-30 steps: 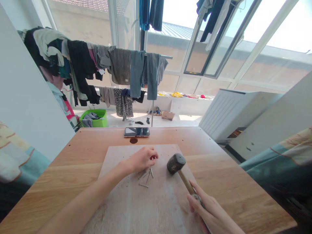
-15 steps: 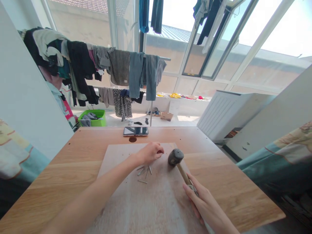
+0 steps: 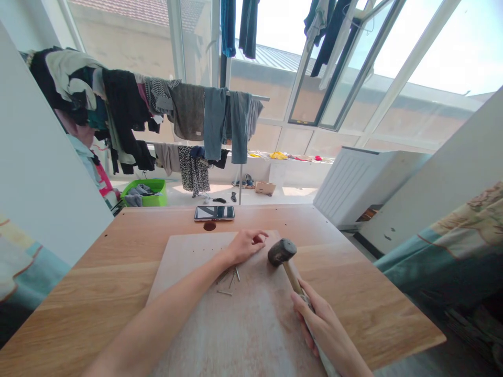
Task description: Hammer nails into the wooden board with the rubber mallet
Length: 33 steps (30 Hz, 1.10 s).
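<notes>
- Left hand (image 3: 247, 247): palm down above the upper part of a pale wooden board (image 3: 220, 327). Its fingers (image 3: 259, 239) are loosely curled and slightly parted, with the tips near the mallet head. The underside is hidden, so I cannot tell whether they pinch anything or touch the board.
- Right hand (image 3: 324, 325): fingers (image 3: 310, 320) closed around the wooden handle, pressed together. It rests low on the board's right side and is cut off by the lower frame edge.
- Rubber mallet (image 3: 282, 252): dark head resting on or just above the board, contact hard to judge. The head is near the left fingertips. The handle runs down into the right hand, and its end is partly hidden by that hand.
- Nails (image 3: 230, 277): a small loose group lying flat on the board at mixed angles, just below the left wrist. The forearm may cover some, so the count is uncertain. One nail (image 3: 224, 292) lies slightly apart.
- Board: lies flat, with small dark marks near its top edge. Its lower end runs out of frame.
- Wooden surface (image 3: 74, 277): carries the board. A smartphone (image 3: 214, 213) lies near the far edge, just beside a round hole (image 3: 209, 225).
- Background: a clothes rack (image 3: 247, 97) with hanging laundry, a green basket (image 3: 143, 192) holding cloth, and a cardboard box (image 3: 265, 188). Items on the far ledge are too small to identify.
</notes>
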Each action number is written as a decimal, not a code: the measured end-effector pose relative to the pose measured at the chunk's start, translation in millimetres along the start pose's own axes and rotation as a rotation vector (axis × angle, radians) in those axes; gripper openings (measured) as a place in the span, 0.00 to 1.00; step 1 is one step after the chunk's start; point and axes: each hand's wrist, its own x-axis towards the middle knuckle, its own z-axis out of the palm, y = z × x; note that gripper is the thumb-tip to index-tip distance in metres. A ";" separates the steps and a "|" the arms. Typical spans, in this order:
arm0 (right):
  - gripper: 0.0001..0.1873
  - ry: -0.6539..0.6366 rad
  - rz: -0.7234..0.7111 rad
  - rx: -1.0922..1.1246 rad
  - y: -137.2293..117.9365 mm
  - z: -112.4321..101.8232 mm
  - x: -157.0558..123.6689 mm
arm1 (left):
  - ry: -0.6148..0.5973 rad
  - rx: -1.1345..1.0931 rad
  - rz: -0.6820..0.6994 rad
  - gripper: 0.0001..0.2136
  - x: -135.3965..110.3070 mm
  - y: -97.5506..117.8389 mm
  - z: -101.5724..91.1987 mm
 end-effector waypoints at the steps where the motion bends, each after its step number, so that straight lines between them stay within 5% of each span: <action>1: 0.37 0.002 0.003 0.011 -2.0 -0.4 -0.5 | 0.005 0.000 0.003 0.12 -0.9 0.8 0.3; 8: 0.27 -0.113 0.013 0.120 -19.9 -12.1 5.4 | 0.001 0.014 0.052 0.07 -2.9 -0.2 3.5; 15: 0.12 0.066 -0.065 0.136 -32.7 -0.8 29.1 | -0.008 0.049 0.030 0.08 -1.2 -3.4 4.7; 27: 0.20 0.119 -0.140 0.320 -23.7 11.7 35.1 | 0.040 0.041 0.018 0.04 2.9 -5.1 6.8; 33: 0.20 0.032 -0.198 0.466 -28.3 13.7 30.4 | 0.039 0.037 0.021 0.04 2.7 -4.7 7.1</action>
